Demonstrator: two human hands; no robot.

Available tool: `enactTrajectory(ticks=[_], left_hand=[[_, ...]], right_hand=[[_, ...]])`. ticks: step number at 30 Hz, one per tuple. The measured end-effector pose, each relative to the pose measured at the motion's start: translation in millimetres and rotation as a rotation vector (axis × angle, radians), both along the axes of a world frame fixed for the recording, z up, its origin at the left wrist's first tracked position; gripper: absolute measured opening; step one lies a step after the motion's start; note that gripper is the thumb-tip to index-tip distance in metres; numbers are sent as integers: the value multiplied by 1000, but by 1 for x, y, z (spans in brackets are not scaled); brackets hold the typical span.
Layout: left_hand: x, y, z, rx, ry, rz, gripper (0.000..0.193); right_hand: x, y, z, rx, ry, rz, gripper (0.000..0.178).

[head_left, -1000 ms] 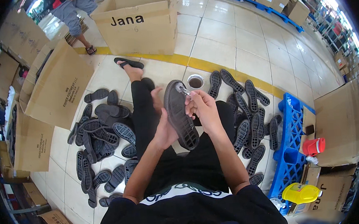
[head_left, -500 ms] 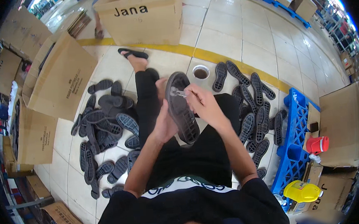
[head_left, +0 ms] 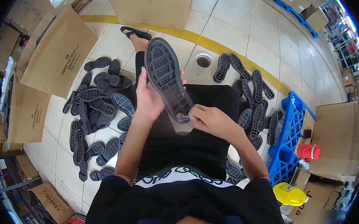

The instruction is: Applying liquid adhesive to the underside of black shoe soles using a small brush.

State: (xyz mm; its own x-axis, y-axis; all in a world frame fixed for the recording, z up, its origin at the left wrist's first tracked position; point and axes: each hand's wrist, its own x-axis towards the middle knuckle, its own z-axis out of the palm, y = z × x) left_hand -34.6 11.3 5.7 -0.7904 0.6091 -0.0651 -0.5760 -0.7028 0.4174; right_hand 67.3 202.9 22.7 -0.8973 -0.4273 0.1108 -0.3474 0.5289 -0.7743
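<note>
A black shoe sole (head_left: pixel 162 67) is held above my lap, its ridged, gridded face showing. My left hand (head_left: pixel 150 98) grips its edges, with fingertips visible on the far side. My right hand (head_left: pixel 211 120) pinches a small pale tool (head_left: pixel 183 116) against the sole's narrow lower end; the fingers hide most of it, so its exact kind is unclear. Beyond my right knee stands a white cup (head_left: pixel 204 60) of dark brown liquid.
Many loose soles lie on the tiled floor, in a left pile (head_left: pixel 99 99) and a right group (head_left: pixel 256 106). Cardboard boxes (head_left: pixel 58 49) stand left and ahead. On the right are a blue pallet (head_left: pixel 286 125), a red container (head_left: pixel 309 151) and a yellow jug (head_left: pixel 290 194).
The sole has turned in my left hand and tilted, showing more of its gridded face. My right hand with the small tool has moved down to its lower end. The view has shifted slightly.
</note>
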Motion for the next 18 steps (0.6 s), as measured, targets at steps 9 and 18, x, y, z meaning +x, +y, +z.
enactTrajectory(ticks=[9,18], left_hand=[[8,3,-3,-51,-59,-65,79],[33,15,10,-8,2,-167,77]], right_hand=[[-30,22,45,172,483,-219,17],[-86,22,65,447,880,-5,25]])
